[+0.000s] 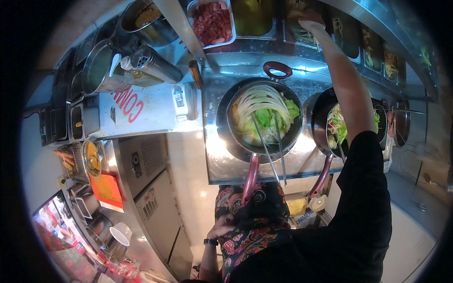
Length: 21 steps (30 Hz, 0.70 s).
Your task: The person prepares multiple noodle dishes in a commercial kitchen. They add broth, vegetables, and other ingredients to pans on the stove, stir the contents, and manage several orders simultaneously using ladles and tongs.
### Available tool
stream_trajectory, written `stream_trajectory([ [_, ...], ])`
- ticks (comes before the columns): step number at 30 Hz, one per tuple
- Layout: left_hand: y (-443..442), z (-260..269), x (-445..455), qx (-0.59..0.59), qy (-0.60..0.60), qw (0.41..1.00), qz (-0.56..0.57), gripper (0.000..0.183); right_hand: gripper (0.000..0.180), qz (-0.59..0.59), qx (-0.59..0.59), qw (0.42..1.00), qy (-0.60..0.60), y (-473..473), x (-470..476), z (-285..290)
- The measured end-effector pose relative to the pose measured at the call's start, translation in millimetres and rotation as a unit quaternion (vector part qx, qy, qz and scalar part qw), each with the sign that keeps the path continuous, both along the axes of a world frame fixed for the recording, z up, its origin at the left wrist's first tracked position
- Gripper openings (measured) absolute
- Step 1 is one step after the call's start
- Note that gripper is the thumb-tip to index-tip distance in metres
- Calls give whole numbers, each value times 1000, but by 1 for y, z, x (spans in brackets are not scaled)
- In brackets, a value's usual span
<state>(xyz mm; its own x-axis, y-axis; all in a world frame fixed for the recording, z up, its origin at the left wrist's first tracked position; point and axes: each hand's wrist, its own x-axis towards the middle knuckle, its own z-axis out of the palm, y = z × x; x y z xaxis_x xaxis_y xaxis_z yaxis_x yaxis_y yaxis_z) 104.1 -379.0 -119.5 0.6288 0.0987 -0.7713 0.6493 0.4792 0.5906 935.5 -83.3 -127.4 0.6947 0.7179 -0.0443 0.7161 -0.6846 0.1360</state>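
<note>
My right hand (312, 20) reaches over the wok station into a steel food pan (288, 35) of pale strips, perhaps sprouts. Its fingers are dim and partly hidden, so a grip is not clear. At my waist, my left hand (223, 226) rests against the floral apron (244, 244); its fingers are partly out of sight. Before me a frying pan (299, 138) sits on the stove, holding white noodles (260, 95) and green lettuce (293, 109). Metal tongs (283, 162) lean in it, untouched. Beneath my right arm stands a second pan (321, 138) with vegetables and a utensil.
Diced raw meat (211, 23) fills a white tray at the back. To the left stand a metal shaker (155, 63), a steel pot (102, 67) and a white device (184, 100). The pan handle (251, 177) juts past the stove's front edge. A side counter holds an orange sheet (106, 191).
</note>
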Motion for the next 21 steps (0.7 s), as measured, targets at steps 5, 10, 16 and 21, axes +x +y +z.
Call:
stream_trajectory([
  [5, 11, -3, 0, 20, -33, 999, -29, 23, 48, 81, 202, 975, 51, -28, 4, 53],
  [10, 6, -7, -5, 41, -54, 998, -1, 25, 51, 138, 345, 921, 116, -95, -105, 154],
  [16, 18, 2, 3, 61, -69, 996, 8, 27, 42, 27, 217, 895, 389, -188, -243, 230],
  [21, 27, 0, 5, 66, -85, 994, -20, 29, 56, 68, 123, 859, 492, -197, -314, 168],
])
